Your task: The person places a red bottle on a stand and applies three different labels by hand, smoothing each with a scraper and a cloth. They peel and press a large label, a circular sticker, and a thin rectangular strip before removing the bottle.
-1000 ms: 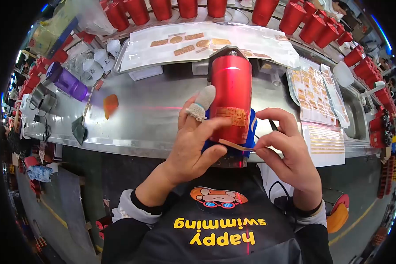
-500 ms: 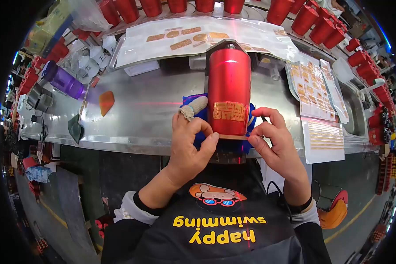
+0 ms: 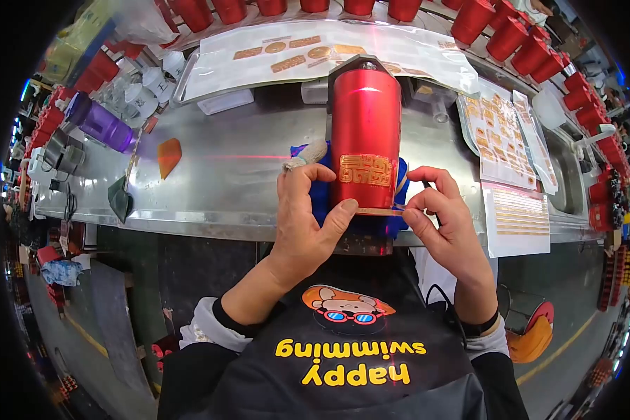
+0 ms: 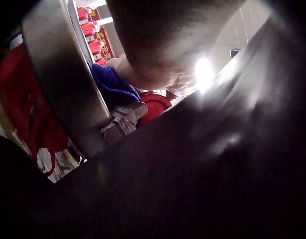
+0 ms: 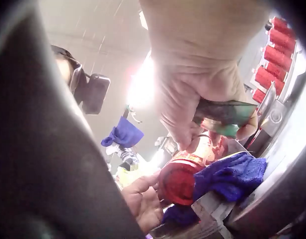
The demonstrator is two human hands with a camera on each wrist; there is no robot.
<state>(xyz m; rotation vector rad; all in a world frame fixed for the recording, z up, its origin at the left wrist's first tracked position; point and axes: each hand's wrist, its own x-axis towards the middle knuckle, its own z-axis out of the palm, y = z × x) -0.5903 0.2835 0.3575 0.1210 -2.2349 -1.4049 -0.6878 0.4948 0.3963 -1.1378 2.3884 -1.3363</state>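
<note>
A red metal cup point(image 3: 366, 112) with a gold pattern point(image 3: 367, 170) lies on its side on a blue cloth point(image 3: 320, 198), its base toward the person. Along the base edge runs a thin gold strip point(image 3: 378, 211). My right hand point(image 3: 449, 227) pinches the strip's right end between thumb and forefinger. A translucent green scraper point(image 5: 227, 114) is also tucked in that hand in the right wrist view. With its thumb, my left hand point(image 3: 301, 213) presses at the strip's left end; its forefinger bends beside the cup. A pale fingertip cover point(image 3: 311, 154) sits on one left finger.
Sheets of gold stickers lie on a tray point(image 3: 220, 66) behind the cup and at right point(image 3: 497, 140). A sheet of gold strips point(image 3: 516, 220) is near the sink point(image 3: 565, 182). At left are an orange scraper point(image 3: 168, 158), a green scraper point(image 3: 120, 199) and a purple cup point(image 3: 99, 126).
The left thumb has moved to the strip's left end, and the left fingers have come off the cup's front. The strip, slanting before, now lies straight along the base edge.
</note>
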